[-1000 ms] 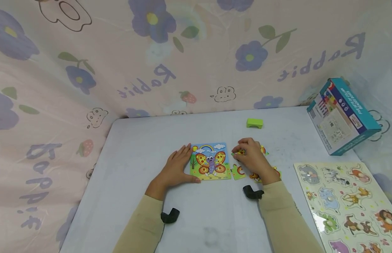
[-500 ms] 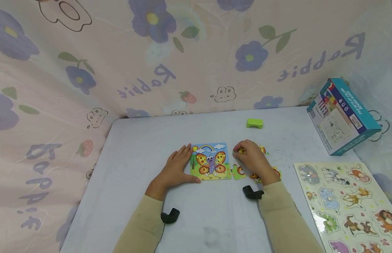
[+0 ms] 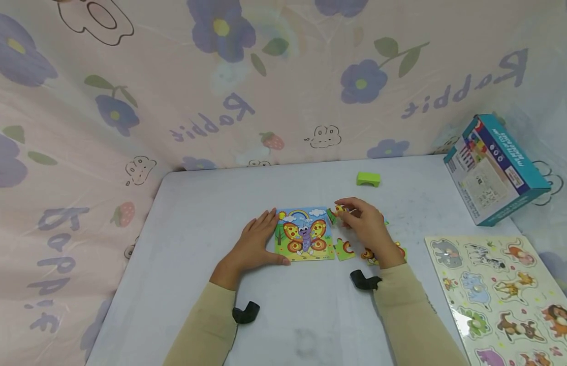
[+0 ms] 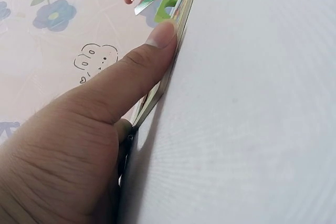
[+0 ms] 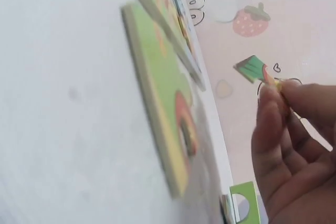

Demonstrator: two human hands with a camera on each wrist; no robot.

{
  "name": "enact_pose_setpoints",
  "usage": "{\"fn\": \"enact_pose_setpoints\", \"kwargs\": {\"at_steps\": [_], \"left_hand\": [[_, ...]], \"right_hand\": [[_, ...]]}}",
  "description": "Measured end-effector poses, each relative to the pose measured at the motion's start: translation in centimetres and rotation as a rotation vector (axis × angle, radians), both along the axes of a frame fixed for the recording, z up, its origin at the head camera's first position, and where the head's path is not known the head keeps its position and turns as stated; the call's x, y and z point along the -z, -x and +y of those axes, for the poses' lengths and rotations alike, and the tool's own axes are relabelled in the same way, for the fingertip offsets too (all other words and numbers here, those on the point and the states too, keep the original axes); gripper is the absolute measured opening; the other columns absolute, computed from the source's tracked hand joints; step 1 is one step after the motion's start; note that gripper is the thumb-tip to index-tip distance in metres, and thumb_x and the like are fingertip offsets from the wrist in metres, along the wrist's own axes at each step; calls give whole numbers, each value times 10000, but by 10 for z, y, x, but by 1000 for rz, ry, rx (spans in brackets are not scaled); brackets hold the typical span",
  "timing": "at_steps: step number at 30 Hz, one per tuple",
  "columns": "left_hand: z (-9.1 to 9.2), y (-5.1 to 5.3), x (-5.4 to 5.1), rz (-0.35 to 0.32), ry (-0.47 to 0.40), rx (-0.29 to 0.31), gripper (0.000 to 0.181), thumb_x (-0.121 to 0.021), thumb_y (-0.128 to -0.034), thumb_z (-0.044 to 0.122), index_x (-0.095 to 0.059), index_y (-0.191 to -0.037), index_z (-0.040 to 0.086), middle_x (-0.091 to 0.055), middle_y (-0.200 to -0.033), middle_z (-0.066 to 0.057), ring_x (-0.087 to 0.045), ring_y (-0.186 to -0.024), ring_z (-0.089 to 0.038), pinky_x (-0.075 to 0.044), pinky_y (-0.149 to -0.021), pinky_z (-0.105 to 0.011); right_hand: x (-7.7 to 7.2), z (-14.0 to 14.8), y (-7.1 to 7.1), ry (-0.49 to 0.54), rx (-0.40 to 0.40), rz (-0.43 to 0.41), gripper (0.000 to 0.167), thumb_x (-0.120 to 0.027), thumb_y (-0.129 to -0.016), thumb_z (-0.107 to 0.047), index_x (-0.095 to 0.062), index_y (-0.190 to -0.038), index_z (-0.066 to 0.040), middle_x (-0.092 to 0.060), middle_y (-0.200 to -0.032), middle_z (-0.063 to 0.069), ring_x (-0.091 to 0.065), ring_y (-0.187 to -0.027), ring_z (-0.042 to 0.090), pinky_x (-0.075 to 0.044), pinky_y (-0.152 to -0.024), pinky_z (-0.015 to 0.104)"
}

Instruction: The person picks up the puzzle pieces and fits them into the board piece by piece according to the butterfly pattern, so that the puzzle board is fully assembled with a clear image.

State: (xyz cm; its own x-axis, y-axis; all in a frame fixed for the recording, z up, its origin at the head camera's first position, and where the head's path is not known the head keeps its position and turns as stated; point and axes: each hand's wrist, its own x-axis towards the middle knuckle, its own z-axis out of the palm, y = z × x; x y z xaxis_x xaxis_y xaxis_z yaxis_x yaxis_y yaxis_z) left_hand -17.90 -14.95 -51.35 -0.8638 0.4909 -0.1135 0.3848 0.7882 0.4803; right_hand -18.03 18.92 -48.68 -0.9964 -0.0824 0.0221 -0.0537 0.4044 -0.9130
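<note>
A square butterfly picture board (image 3: 304,234) lies flat on the table. My left hand (image 3: 252,244) rests along its left side, fingers straight, the thumb by its lower edge. Just off the board's upper right, my right hand (image 3: 367,223) pinches a jigsaw piece (image 3: 339,210) between thumb and fingers. In the right wrist view that jigsaw piece (image 5: 254,70) is green with a red and yellow part, raised off the table. Another jigsaw piece (image 3: 344,249), green with a red curve, lies close to the board's lower right. More pieces (image 3: 369,255) lie partly hidden under my right hand and wrist.
Toward the back stands a green arched block (image 3: 368,179). A blue and white box (image 3: 497,170) is at the far right. In front of it lies a large animal knob-puzzle board (image 3: 500,295). A patterned curtain (image 3: 283,81) hangs behind the table.
My right hand has lifted the jigsaw piece and tilted it, bringing it slightly left toward the board's upper right corner. The left hand has stayed in place.
</note>
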Motion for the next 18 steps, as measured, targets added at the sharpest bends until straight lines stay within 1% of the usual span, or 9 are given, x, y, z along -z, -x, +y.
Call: {"fn": "enact_pose_setpoints", "kwargs": {"at_steps": [2, 4, 8, 11, 15, 18], "left_hand": [[0, 0, 0, 0, 4, 2, 1349, -846, -764, 782, -179, -1748, 143, -42, -1810, 46, 44, -1647, -136, 10, -1305, -446], [0, 0, 0, 1, 2, 3, 1349, -846, -765, 781, -180, -1748, 141, -43, -1810, 44, 43, -1647, -138, 9, -1305, -447], [-1, 0, -1, 0, -9, 5, 1352, -847, -762, 783, -187, -1748, 134, -49, -1812, 35, 35, -1650, -147, 1, -1307, -458], [-1, 1, -1, -5, -11, 6, 1359, -838, -759, 796, -184, -1749, 133, -50, -1814, 30, 31, -1651, -155, 1, -1306, -461], [-1, 1, -1, -12, -7, 10, 1367, -826, -758, 814, -176, -1750, 135, -48, -1815, 27, 30, -1652, -160, 8, -1305, -457], [-1, 2, -1, -12, -7, 12, 1365, -823, -760, 817, -176, -1750, 135, -52, -1817, 21, 30, -1652, -158, 11, -1305, -453]], "right_hand": [[-1, -3, -1, 103, -23, -16, 330, -661, -1110, -104, -689, -1435, -56, -669, -1138, 166, -757, -916, 277, -625, -794, 285], [-2, -7, -1, 165, -38, -22, 335, -661, -1101, -68, -677, -1432, -25, -655, -1106, 192, -765, -926, 295, -628, -800, 287], [-1, -18, -2, 203, -41, -23, 263, -698, -1075, -64, -676, -1325, 13, -669, -1026, 189, -741, -898, 306, -599, -738, 291], [1, -27, -3, 229, -31, -30, 198, -705, -1071, -70, -676, -1242, 27, -686, -1017, 181, -718, -882, 313, -594, -723, 300], [5, -40, -5, 275, -43, -63, 173, -663, -1085, -27, -677, -1236, 56, -696, -1044, 198, -739, -895, 293, -635, -779, 313], [6, -50, -7, 297, -65, -95, 181, -650, -1085, -7, -670, -1243, 81, -701, -1044, 208, -755, -896, 273, -643, -791, 323]]}}
